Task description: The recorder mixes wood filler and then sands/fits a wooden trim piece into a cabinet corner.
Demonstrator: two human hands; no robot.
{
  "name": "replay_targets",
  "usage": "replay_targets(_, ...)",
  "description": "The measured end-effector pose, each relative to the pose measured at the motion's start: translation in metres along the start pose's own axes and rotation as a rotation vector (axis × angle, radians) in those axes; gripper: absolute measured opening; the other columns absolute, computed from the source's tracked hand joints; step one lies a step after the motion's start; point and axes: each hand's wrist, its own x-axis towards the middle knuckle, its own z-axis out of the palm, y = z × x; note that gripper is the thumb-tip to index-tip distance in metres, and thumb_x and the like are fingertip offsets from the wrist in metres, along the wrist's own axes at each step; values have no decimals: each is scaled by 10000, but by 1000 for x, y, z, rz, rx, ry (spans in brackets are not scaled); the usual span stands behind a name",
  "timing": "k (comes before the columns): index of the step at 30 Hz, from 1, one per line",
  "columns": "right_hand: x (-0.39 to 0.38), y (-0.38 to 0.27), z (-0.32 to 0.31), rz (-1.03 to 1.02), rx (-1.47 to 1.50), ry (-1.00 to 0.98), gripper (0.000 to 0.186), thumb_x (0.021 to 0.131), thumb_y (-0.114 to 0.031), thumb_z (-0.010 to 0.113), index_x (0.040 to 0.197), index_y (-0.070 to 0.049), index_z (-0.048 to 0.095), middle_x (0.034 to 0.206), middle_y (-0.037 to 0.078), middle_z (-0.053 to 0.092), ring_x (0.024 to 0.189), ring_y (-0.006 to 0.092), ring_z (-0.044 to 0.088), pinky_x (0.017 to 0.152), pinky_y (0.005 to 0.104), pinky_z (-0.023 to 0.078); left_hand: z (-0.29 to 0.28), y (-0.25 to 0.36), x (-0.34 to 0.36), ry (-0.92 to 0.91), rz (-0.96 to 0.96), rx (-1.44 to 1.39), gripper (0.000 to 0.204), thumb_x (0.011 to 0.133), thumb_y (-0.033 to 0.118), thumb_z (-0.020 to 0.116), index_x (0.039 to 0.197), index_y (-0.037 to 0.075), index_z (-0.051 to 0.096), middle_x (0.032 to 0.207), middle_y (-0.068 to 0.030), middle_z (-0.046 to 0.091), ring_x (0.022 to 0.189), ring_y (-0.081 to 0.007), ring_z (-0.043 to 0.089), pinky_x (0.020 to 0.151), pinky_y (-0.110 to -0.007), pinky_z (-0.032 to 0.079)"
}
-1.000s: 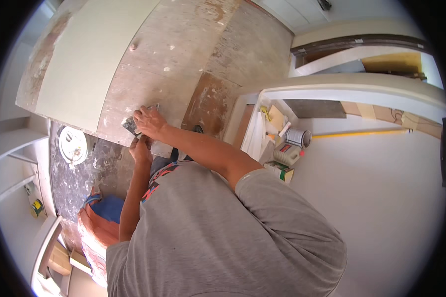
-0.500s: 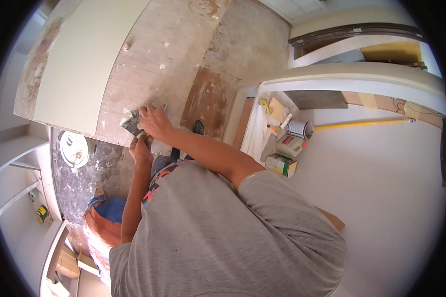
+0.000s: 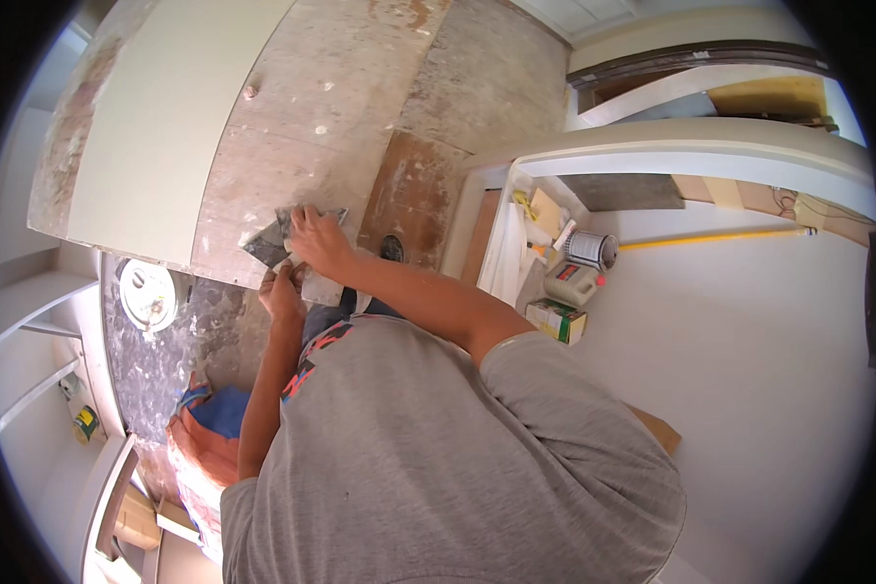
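Note:
My left hand (image 3: 280, 290) is closed around the pale handle end of what looks like a putty knife (image 3: 262, 245); its dark grey, smeared blade points away from me. Just beyond, my right hand (image 3: 319, 243) has its fingers curled over a flat grey scraper plate (image 3: 338, 214), with one corner showing past the fingers. The plate and the blade meet or overlap; whether they touch is hidden by the fingers. Both hands are over the near edge of a worn, stained wooden board (image 3: 302, 161).
A cream sheet (image 3: 156, 127) lies on the board's left. A white round lid or bucket (image 3: 148, 295) stands below left, near an orange and blue bag (image 3: 204, 433). To the right are a paint can (image 3: 591, 250), a jug (image 3: 571, 283), a box (image 3: 557, 320) and a yellow pole (image 3: 706, 239).
Both hands have shifted slightly right with their tools. More of the plate's corner now shows beyond my right fingers.

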Motion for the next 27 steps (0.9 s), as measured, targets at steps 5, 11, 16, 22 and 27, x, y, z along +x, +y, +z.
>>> replay_targets(5, 42, 21, 9, 93, 166, -31, 189, 804, -157, 692, 969, -94, 758, 1002, 90, 651, 958, 268, 640, 630, 391, 554, -6, 3, 4, -36, -7, 61, 128, 975, 18, 662, 1085, 14, 597, 1018, -115, 713, 866, -247, 759, 650, -276, 605)
replay_targets(11, 20, 65, -39, 305, 549, 2, 496, 827, -45, 628, 1318, -107, 646, 1103, 189, 655, 988, 400, 674, 840, 495, 560, 3, 45, -34, -84, 60, 19, 125, 999, 54, 651, 1118, 43, 613, 1038, -110, 712, 998, -302, 749, 839, -409, 631)
replay_targets(16, -4, 68, -63, 294, 616, -8, 453, 850, -65, 619, 1299, -112, 651, 1100, 151, 652, 971, 386, 671, 853, 491, 555, -1, 56, -11, -146, 851, 532, 284, 935, -55, 630, 1178, 46, 736, 1214, -119, 728, 1114, -207, 697, 905, -300, 574)
replay_targets(22, -30, 42, -65, 160, 516, -143, 444, 850, -80, 612, 1293, -77, 650, 1114, 131, 639, 1043, 319, 659, 835, 438, 578, 5, 79, -34, -237, 709, 902, 474, 822, -97, 575, 1250, 58, 708, 1334, -168, 660, 1036, -175, 686, 770, -272, 564)
replay_targets(27, -47, 24, -45, -12, 431, -161, 457, 828, -77, 616, 1283, -76, 661, 1142, 86, 625, 1043, 285, 639, 815, 415, 582, 25, 76, -41, 15, 779, 759, 598, 846, -25, 665, 1428, 55, 552, 1296, -184, 647, 1029, -185, 694, 738, -279, 575)
